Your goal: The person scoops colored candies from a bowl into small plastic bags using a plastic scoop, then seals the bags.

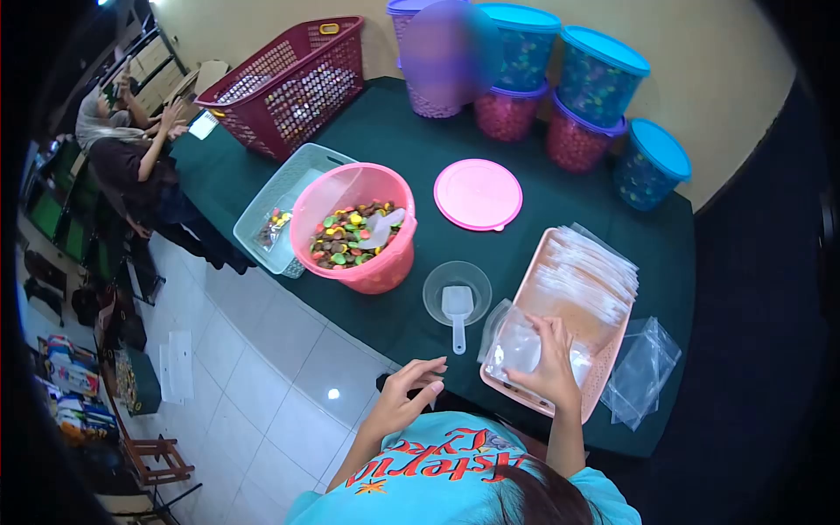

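Note:
My right hand (549,366) is over the near end of a pink basket (602,385), its thumb and fingers curled round clear plastic bags (514,346). A stack of clear bags (588,273) lies at the basket's far end. My left hand (411,394) hovers at the table's front edge, fingers slightly apart, holding nothing. Between the hands and farther back, a white scoop (458,302) rests in a clear bowl (430,289). To the left stands a pink bucket (385,273) of colourful round pieces (354,234), with a pale scoop (381,229) on them.
Beside the bucket is a pale green basket (254,229); behind it, a maroon basket (302,105). A pink lid (478,194) lies mid-table. Lidded tubs (599,79) line the wall. Loose bags (643,372) lie at right. A person (140,166) stands at far left.

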The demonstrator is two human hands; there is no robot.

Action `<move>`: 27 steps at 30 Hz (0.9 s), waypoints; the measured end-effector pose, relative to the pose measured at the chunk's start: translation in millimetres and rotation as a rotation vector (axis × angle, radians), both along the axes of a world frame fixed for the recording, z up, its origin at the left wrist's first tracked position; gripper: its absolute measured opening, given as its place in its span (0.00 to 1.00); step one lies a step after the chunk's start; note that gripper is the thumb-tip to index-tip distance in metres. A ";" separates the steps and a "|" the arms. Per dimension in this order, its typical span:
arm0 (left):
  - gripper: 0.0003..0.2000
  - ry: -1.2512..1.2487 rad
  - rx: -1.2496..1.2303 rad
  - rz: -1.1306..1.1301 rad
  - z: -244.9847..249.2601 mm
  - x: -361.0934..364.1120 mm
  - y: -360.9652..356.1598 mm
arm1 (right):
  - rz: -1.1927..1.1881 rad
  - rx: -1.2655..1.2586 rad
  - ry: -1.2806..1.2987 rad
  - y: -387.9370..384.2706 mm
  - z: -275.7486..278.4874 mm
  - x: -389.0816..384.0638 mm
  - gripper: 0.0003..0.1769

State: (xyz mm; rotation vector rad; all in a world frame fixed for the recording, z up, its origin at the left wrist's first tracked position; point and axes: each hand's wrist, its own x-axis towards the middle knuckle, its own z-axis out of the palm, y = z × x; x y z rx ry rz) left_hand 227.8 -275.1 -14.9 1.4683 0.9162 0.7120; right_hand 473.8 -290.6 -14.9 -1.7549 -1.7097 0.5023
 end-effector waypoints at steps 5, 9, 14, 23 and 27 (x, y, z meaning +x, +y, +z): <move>0.16 -0.271 -0.157 0.111 -5.0 -26.7 3.6 | 0.297 0.097 0.002 5.3 20.6 -61.0 0.46; 0.13 -0.269 -0.250 0.225 -6.4 -72.3 6.1 | 0.411 0.098 0.043 16.7 17.8 -111.7 0.46; 0.15 -0.299 -0.359 0.306 -6.5 -135.4 15.0 | 0.497 0.131 0.004 31.8 15.8 -173.1 0.46; 0.11 -0.196 -0.288 0.335 -15.5 -239.1 47.4 | 0.484 0.244 0.004 56.8 12.2 -277.9 0.44; 0.09 -0.197 -0.288 0.381 -8.8 -283.9 62.1 | 0.355 0.485 0.156 60.9 5.3 -317.5 0.34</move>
